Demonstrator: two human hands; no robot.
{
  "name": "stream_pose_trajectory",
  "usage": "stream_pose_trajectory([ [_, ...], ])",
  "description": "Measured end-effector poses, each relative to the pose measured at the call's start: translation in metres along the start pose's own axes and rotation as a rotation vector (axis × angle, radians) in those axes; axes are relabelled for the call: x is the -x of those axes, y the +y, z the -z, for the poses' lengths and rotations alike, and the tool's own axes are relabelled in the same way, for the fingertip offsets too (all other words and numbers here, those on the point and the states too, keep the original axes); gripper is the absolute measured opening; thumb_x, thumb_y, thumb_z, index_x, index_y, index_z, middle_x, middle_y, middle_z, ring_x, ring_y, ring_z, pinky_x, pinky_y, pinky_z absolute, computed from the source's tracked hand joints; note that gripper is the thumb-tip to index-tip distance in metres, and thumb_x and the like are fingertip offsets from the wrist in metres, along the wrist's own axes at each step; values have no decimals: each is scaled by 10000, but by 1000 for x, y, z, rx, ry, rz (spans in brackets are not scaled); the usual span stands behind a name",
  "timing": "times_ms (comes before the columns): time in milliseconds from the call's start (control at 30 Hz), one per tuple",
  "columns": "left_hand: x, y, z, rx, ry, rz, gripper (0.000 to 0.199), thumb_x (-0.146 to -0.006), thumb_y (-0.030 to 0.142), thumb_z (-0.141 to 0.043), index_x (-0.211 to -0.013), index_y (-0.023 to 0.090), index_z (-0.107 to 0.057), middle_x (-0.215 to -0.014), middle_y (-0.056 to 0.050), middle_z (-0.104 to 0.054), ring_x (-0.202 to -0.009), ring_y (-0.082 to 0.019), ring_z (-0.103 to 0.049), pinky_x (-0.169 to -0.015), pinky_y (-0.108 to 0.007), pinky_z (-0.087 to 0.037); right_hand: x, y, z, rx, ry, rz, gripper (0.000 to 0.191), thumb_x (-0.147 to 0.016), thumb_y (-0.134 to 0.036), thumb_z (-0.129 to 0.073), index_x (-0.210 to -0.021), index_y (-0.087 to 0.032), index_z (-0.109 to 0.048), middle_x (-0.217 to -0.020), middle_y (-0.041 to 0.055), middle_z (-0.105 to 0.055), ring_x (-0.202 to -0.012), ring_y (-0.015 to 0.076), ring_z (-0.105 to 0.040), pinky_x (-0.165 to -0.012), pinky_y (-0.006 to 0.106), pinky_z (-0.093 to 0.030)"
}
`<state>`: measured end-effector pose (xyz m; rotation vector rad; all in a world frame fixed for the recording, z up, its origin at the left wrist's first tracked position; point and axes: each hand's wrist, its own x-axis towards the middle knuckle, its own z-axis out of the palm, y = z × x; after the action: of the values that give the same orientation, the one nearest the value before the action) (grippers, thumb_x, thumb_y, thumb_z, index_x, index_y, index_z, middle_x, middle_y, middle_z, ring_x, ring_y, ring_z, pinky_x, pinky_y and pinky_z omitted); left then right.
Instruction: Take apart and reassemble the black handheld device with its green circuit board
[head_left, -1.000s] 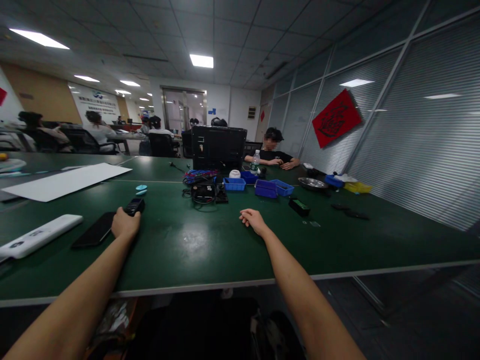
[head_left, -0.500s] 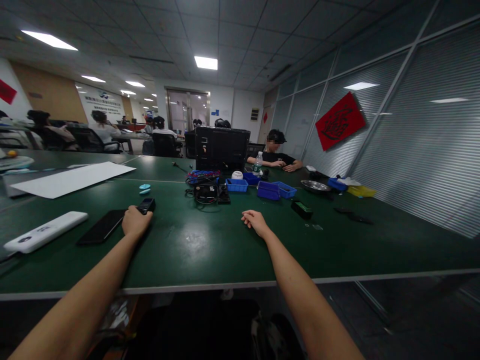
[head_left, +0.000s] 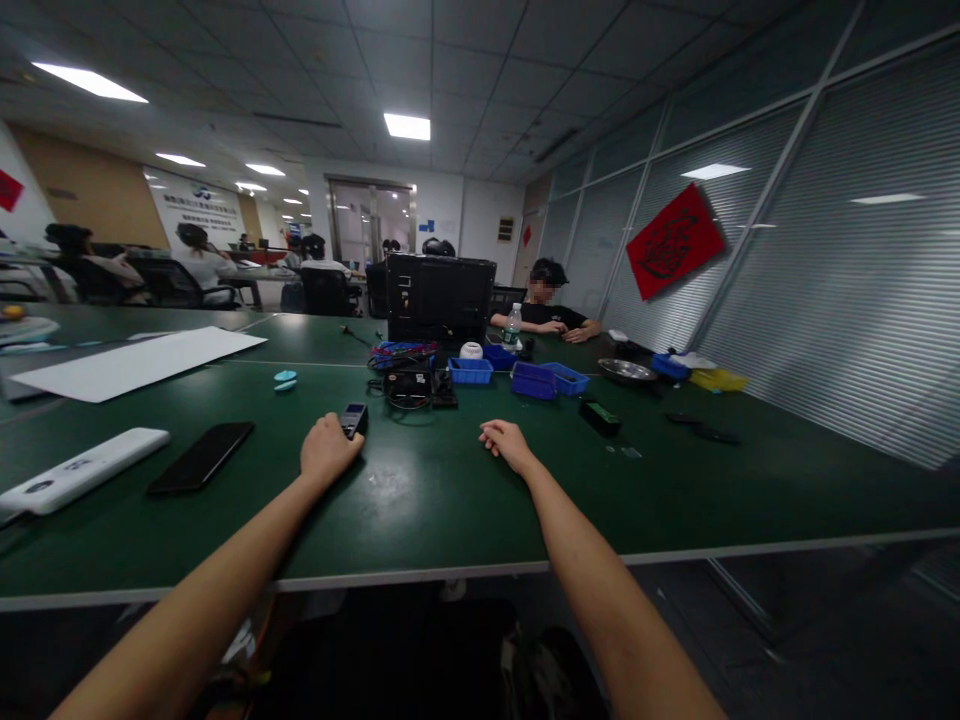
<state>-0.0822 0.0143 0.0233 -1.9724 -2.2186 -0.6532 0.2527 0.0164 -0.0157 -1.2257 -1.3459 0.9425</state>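
My left hand (head_left: 328, 452) is closed round a small black handheld device with a screen (head_left: 354, 418), low over the green table (head_left: 442, 520); its far end and screen show past my fingers. My right hand (head_left: 506, 443) rests on the table to the right, fingers loosely curled in, with nothing visible in them. Left of my left hand lies a black smartphone (head_left: 202, 457). Beyond it sits a small light-blue case (head_left: 285, 380).
A white power bank (head_left: 84, 470) with a cable lies far left, near a white sheet (head_left: 142, 363). Ahead stand a black monitor (head_left: 441, 300), tangled wires, a baseball (head_left: 471, 350), blue bins (head_left: 534, 380) and a bottle (head_left: 511, 325). Another person (head_left: 547, 300) sits across the table.
My left hand has moved right with the small black device, away from the smartphone, which now shows in full. My right hand stays in place.
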Motion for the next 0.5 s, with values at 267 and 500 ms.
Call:
stream_pose_trajectory([
  [267,18,48,-16,32,0,-183,402,-754,450,-420,-972,116,-470,-955,-141,-558,-913,-250,-551,-768,-322,-411,-1,2,0,8,-6,9,141,-719,-173,-511,-825,-117,-585,-635,20,-602,-445,66,-478,-335,160,-335],
  [500,31,101,-28,150,-51,-284,385,-749,444,-488,-975,136,-445,-957,-127,-549,-922,-226,-550,-769,-293,-406,-1,3,-1,8,8,4,132,-716,-171,-508,-814,-121,-581,-632,19,-602,-445,66,-478,-333,158,-333],
])
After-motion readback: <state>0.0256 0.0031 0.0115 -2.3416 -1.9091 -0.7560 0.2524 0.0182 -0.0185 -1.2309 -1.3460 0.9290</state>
